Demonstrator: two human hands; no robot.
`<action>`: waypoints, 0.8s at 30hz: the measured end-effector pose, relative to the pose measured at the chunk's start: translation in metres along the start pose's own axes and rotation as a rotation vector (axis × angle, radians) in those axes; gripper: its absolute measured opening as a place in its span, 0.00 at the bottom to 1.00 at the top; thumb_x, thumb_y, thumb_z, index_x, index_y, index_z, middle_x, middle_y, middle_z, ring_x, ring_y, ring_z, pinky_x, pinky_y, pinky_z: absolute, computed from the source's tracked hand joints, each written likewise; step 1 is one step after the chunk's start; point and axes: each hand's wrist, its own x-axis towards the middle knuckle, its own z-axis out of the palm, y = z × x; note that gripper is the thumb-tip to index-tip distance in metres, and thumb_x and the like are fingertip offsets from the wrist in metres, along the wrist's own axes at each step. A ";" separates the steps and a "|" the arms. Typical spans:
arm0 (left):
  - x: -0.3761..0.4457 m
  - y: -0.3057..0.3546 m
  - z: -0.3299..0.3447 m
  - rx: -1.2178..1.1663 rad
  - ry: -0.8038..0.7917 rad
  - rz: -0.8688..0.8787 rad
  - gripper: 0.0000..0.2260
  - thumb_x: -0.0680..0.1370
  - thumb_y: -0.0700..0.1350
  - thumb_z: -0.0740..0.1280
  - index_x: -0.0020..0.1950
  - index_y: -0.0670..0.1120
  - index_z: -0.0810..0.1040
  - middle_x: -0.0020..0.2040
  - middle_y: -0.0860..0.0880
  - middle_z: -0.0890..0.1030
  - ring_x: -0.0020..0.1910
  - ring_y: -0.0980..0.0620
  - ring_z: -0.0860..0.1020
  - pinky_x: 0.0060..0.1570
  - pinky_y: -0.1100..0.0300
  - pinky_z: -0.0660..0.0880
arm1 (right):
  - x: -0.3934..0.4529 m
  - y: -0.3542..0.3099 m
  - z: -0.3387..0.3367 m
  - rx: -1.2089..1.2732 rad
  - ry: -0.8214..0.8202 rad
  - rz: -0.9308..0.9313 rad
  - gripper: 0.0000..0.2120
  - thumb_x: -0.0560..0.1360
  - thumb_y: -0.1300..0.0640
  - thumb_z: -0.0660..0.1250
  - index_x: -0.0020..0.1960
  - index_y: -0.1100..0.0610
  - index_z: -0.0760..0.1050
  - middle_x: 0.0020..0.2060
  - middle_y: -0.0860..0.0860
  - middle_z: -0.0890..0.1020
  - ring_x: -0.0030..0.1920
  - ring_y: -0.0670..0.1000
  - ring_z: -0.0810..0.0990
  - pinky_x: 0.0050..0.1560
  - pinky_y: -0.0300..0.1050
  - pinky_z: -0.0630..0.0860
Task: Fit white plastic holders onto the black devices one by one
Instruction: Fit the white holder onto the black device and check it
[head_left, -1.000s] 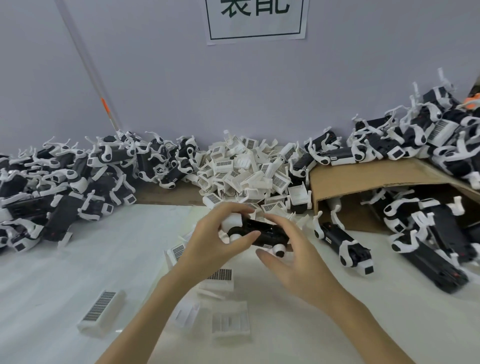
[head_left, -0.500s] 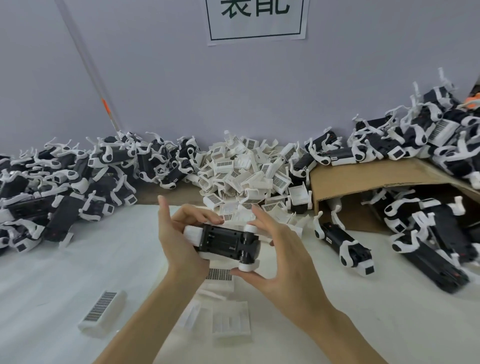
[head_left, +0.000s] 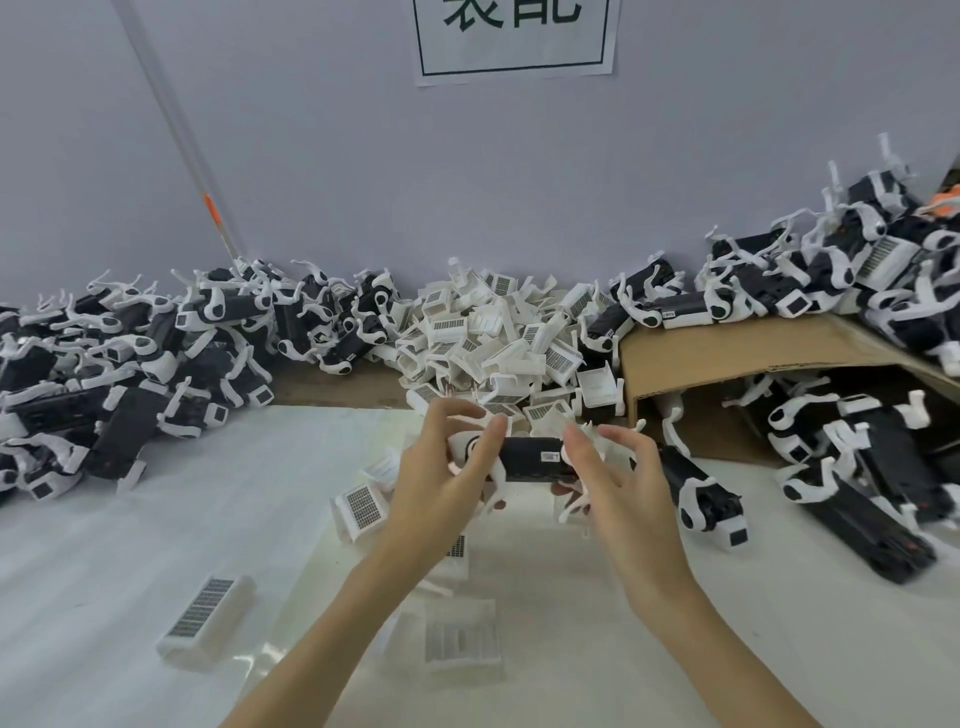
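Since half a second ago the black device (head_left: 530, 458) has been rolled from flat to edge-on above the desk (head_left: 156, 519), left hand (head_left: 441, 478) and right hand (head_left: 618, 483) both clamped on its ends, suggesting its white holder (head_left: 470, 449) is being checked or seated.

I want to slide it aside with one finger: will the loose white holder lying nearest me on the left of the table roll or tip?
The white holder looks boxy and lies flat on the table, so it should slide rather than roll. It seems thin, hollow plastic, so probably light and easily sent skidding. Its long shape may make it swivel if pushed near one end.
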 end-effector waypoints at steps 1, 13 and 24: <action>0.000 0.000 0.002 -0.039 -0.038 -0.056 0.19 0.79 0.62 0.68 0.61 0.51 0.73 0.43 0.51 0.86 0.36 0.51 0.86 0.34 0.59 0.81 | 0.002 0.002 -0.001 -0.009 0.019 0.013 0.30 0.69 0.29 0.72 0.63 0.45 0.72 0.40 0.43 0.87 0.39 0.43 0.86 0.42 0.43 0.81; 0.015 -0.001 -0.025 -0.277 -0.144 -0.382 0.28 0.80 0.62 0.70 0.51 0.34 0.78 0.41 0.37 0.84 0.36 0.41 0.81 0.44 0.56 0.77 | 0.006 -0.006 -0.006 -0.039 -0.284 0.095 0.28 0.72 0.31 0.65 0.58 0.54 0.78 0.36 0.58 0.86 0.35 0.57 0.84 0.36 0.46 0.74; 0.017 0.003 -0.035 -0.737 0.451 -0.318 0.25 0.84 0.54 0.66 0.31 0.43 0.73 0.36 0.41 0.78 0.41 0.43 0.78 0.52 0.46 0.79 | -0.023 0.008 0.016 -0.323 -0.514 -0.250 0.28 0.81 0.33 0.62 0.78 0.33 0.59 0.66 0.29 0.75 0.69 0.37 0.73 0.62 0.26 0.67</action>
